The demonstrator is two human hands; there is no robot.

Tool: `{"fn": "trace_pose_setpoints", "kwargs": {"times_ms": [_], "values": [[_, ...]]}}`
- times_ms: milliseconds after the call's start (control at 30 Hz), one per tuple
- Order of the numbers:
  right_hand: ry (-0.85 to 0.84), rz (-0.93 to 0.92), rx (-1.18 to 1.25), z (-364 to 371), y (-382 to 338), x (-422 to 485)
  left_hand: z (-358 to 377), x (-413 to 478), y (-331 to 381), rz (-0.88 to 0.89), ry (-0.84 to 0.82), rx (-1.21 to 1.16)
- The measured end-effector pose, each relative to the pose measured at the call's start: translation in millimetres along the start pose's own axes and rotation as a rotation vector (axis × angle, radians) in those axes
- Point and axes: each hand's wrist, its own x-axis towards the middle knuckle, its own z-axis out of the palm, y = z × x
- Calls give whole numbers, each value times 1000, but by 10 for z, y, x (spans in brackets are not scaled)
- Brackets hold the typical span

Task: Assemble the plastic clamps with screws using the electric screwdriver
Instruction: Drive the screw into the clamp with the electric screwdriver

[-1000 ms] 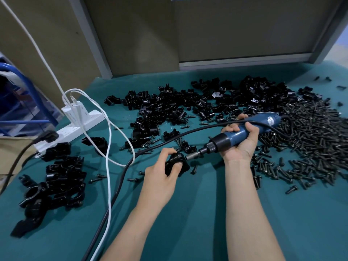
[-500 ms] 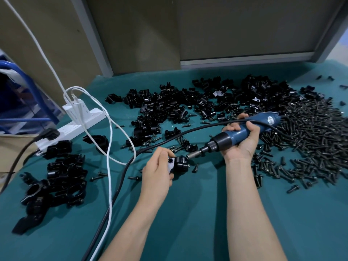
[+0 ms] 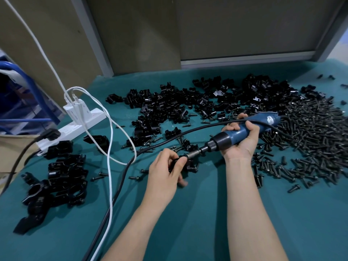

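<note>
Far left on the teal bench (image 3: 207, 219) there's a small heap of black clamps (image 3: 56, 178), just in front of a white power strip (image 3: 82, 120) with white cables (image 3: 111, 166) looping off it. A black cord (image 3: 120, 178) runs up the bench and arcs over to the tool. The left hand (image 3: 163, 172) is mid-bench, fingers curled and pinching a black plastic clamp (image 3: 188, 164) low over the bench. Can't tell if it's actually resting on it. The bit of the blue electric screwdriver (image 3: 243, 131) meets the top of that clamp, with the tool tilted down to the left. The right hand (image 3: 243, 146) has its fingers wrapped round the blue grip. Behind them is a big spread of loose clamp parts (image 3: 178, 108), and on the right a huge pile of black screws (image 3: 310, 140).
</note>
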Motion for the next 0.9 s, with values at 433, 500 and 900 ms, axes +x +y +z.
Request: {"fn": "trace_pose_setpoints", "kwargs": {"times_ms": [433,500,900], "values": [[5,-11,1,-2,-14,-9,-26,-8,6,53,195,206],[10,-14,-4,-1,-8,-12,-19,-15,31,60,237,188],[4,0,4,10,42,-67,84,-36,104,69,304,214]]}}
